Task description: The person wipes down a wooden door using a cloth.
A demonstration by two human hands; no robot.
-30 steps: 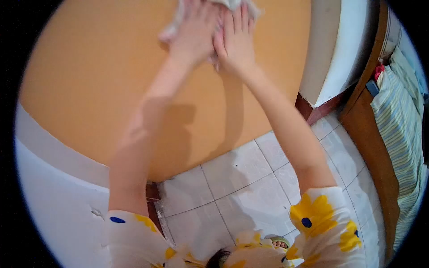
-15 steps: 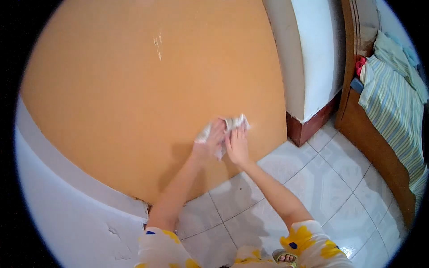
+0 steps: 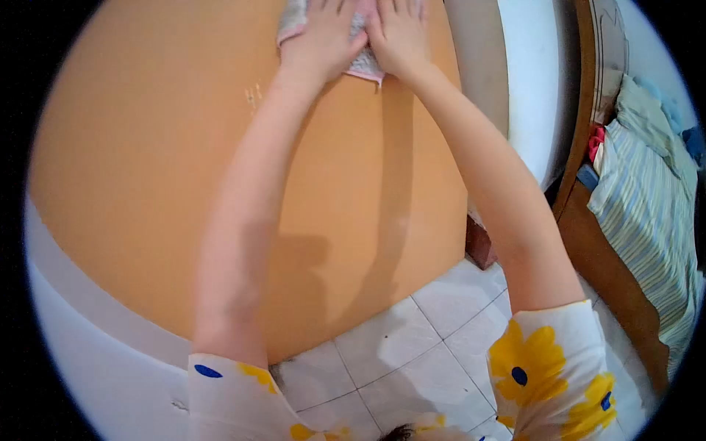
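High on the orange wall panel (image 3: 331,169), at the top edge of the view, both my hands hold a cloth (image 3: 362,67) against the surface. The cloth is greyish white with a pink edge, and its lower corner hangs between the hands. My left hand (image 3: 320,44) lies over the cloth's left part, fingers pointing up, with some cloth showing beyond it. My right hand (image 3: 401,40) presses on the right side, fingers stretched upward. The thumbs come close together. The fingertips and the upper part of the cloth are partly cut off by the frame.
Pale scuff marks (image 3: 254,97) show on the panel left of my arms. A white column (image 3: 526,95) with a dark red base (image 3: 479,246) stands at right, beside a wooden bed (image 3: 618,272) with a striped sheet (image 3: 643,209). Below are floor tiles (image 3: 397,360).
Both hands and the cloth have moved up the panel, from low near the floor to the top of the view. My arms are now stretched out, and the camera has shifted slightly.
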